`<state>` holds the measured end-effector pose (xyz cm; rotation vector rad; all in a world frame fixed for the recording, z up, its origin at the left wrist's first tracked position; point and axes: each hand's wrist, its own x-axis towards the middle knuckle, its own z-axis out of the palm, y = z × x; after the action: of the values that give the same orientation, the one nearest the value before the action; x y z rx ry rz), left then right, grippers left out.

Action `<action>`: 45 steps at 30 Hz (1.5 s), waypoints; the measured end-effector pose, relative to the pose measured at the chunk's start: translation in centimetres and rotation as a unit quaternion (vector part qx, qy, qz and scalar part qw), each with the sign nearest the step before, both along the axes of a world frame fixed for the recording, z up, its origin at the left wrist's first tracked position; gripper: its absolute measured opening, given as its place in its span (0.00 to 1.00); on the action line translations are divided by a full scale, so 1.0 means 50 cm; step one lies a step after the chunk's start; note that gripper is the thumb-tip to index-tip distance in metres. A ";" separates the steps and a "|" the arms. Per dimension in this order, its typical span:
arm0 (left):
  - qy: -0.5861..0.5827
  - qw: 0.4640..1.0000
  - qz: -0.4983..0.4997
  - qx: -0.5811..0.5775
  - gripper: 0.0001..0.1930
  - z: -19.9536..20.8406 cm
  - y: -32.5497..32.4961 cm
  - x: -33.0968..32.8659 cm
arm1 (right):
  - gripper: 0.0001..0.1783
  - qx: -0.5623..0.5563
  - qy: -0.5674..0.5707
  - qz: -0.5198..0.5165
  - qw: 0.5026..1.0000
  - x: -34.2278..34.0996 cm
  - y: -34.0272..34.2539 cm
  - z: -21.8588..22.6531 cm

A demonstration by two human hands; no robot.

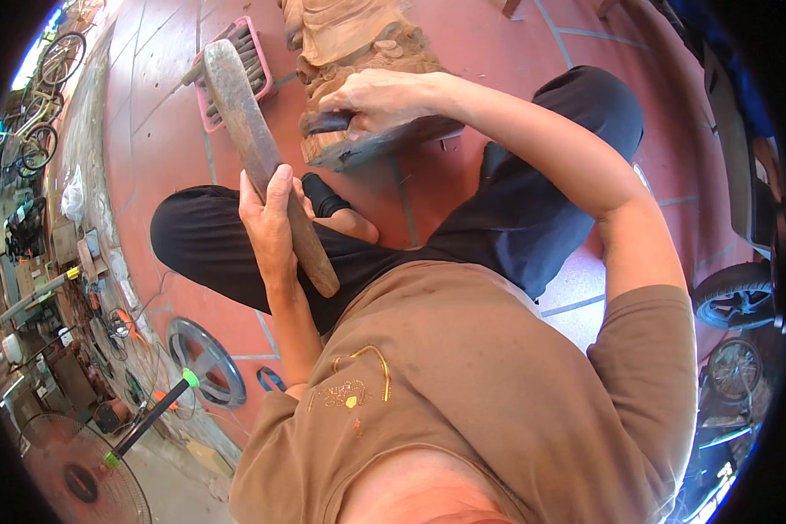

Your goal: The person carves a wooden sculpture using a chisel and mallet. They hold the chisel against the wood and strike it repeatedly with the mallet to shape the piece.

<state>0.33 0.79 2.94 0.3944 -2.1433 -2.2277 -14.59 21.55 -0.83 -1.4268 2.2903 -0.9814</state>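
My left hand (271, 214) is closed round a long, worn wooden mallet (251, 131). It is held at a slant above my left thigh, its thick end up and its narrow end by my lap. In front of me on the floor lies a brown wood carving (358, 44) with rounded relief work and a darker, greyish near edge. My right hand (384, 100) is at the carving's near part, its fingers curled. A dark patch shows beneath those fingers; whether it is a tool or a hollow in the wood I cannot tell.
A pink plastic basket (208, 105) of chisel-like tools stands left of the carving, partly behind the mallet. My crossed legs frame the red tiled floor (170, 131). At the left are a standing fan (83, 480), its round base (208, 362) and bicycles (39, 144); a wheel (735, 295) is at the right.
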 end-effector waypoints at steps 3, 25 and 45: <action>-0.008 1.000 0.001 0.009 0.13 -0.005 0.007 -0.007 | 0.17 0.063 0.029 0.005 0.998 0.001 -0.026 -0.015; -0.012 1.000 0.012 0.027 0.12 -0.044 -0.013 -0.016 | 0.19 -0.032 -0.094 -0.207 0.973 -0.077 0.120 0.042; -0.033 0.999 -0.008 0.039 0.14 -0.067 -0.013 -0.022 | 0.27 0.153 -0.106 -0.203 0.961 -0.027 0.104 -0.069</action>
<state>-0.75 0.14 -0.40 0.4628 -2.1023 -2.3455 -15.94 26.77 -4.29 -0.7091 2.4823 -0.7858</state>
